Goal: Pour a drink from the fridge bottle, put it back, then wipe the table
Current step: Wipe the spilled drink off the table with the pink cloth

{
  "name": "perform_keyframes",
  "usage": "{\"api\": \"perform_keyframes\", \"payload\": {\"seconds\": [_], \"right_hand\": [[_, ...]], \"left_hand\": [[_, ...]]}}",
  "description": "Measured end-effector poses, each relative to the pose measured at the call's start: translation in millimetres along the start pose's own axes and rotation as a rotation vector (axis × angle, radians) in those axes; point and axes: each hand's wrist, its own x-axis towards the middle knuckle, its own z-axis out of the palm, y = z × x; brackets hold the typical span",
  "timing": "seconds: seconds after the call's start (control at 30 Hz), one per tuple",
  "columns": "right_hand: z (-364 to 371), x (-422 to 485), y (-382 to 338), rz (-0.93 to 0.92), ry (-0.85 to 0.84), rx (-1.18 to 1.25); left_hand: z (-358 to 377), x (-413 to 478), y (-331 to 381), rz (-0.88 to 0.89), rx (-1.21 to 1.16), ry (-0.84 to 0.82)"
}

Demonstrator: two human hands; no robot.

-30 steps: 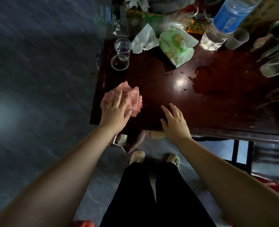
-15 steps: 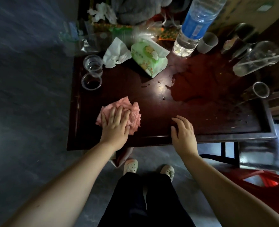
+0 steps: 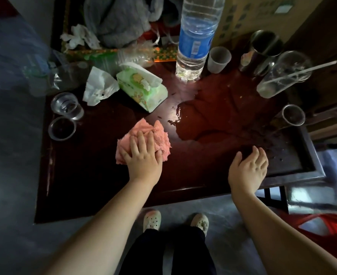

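Glossy dark wood table (image 3: pixel 96 175); fuzzy pink cloth (image 3: pixel 159 135); clear plastic bottle (image 3: pixel 197 32).

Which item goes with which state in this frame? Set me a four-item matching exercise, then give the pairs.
Column A
1. pink cloth
2. water bottle
3. tissue pack
4. right hand

Column B
a. holds nothing, fingers relaxed
b. stands upright, has a blue label
c. lies under the left hand, which presses on it
d. green, with a white sheet sticking out of the top

Pairs: 1-c, 2-b, 3-d, 4-a
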Motion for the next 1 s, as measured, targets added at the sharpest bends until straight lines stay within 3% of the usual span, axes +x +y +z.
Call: {"api": "perform_keyframes", "payload": {"seconds": [0.13,0.23,0.53,1.0], "right_hand": [[4,5,0,0.044,0.012,0.004],[4,6,2,0.038,-0.018,-0.029],[5,7,1,0.034,-0.034,-0.059],[6,9,3,0.059,0.000,-0.012]], "left_hand": [[0,19,-20,0.166,-0.039,0.168],[9,25,-30,0.263,-0.057,0.179],[12,22,10,0.091,-0.122,0.193],[16,38,45,0.026,-0.099,0.210]]}}
